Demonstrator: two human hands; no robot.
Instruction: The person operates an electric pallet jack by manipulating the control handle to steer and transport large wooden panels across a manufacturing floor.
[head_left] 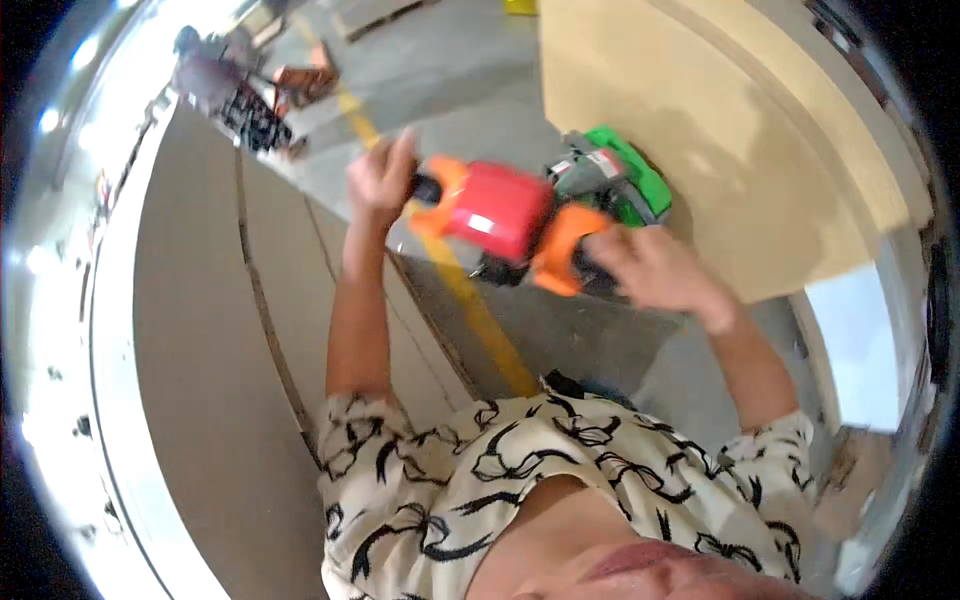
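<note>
Between my hands is a red control handle (500, 210) with orange end pieces and black grips, of the kind found on a powered pallet truck. My left hand (384, 178) is closed round the black grip at its left end, thumb raised. At the other end, my right hand (655, 265) closes over the right black grip, its fingers slightly blurred. Just beyond the handle sits a green and grey machine body (640, 175), partly covered by the handle. Whether forks are under it cannot be seen.
Large tan boards (720, 130) stand ahead and right, close to the machine. Pale grey boards (200, 330) lie along my left. A yellow line (470, 310) crosses the grey floor (450, 80). Far left, another person (225, 90) stands near an orange wheeled machine (305, 80).
</note>
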